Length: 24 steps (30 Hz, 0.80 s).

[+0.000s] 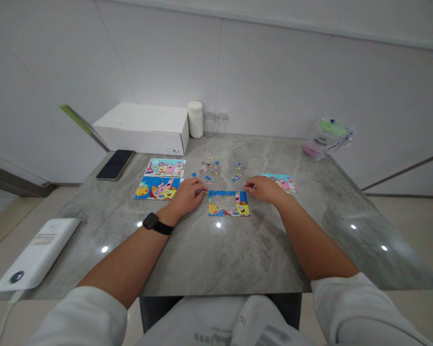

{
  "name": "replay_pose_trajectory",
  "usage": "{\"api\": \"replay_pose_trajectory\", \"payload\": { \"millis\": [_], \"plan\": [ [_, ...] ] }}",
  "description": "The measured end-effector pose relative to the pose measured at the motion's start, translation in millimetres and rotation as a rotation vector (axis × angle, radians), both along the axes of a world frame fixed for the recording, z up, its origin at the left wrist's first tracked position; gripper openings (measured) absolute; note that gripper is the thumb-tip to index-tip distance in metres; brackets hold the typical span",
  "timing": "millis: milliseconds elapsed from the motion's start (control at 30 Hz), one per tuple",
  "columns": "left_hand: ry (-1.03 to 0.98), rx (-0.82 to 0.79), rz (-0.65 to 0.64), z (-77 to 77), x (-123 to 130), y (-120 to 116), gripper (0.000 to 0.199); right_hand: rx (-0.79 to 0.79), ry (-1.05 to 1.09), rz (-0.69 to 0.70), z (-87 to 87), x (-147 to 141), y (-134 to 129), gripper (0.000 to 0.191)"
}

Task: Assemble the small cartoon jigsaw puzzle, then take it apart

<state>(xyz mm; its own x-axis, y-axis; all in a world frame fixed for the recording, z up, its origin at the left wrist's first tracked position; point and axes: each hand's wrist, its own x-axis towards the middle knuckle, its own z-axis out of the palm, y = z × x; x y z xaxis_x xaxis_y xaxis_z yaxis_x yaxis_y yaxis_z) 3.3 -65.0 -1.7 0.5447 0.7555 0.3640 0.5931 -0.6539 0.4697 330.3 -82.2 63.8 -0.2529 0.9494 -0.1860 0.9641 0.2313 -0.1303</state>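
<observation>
A partly filled jigsaw (243,209) lies flat on the grey counter (216,269), its middle bare. Reckoned from it, the left hand (189,194) rests at 9 o'clock, fingers curled near its upper corner; the right hand (265,188) sits at 2 o'clock, thumb and index finger drawn close together at the other upper corner. Whether either one pinches a piece cannot be told. Loose pieces (215,167) scatter from 11 toward 1 o'clock. Colourful pictures (157,188) lie at 10 o'clock, a white box (140,127) beyond.
</observation>
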Motion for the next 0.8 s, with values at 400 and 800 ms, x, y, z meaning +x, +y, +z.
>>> {"api": "replay_pose_trajectory", "payload": {
  "millis": [400, 800],
  "plan": [
    [-0.072, 0.027, 0.069, 0.1, 0.7, -0.2, 0.023, 0.140, 0.110, 0.014, 1.7, -28.6, 59.0, 0.020],
    [-0.067, 0.040, 0.069, -2.1, 0.9, 2.0, 0.025, 0.058, -0.039, -0.002, -17.7, -105.9, 133.1, 0.026]
  ]
}}
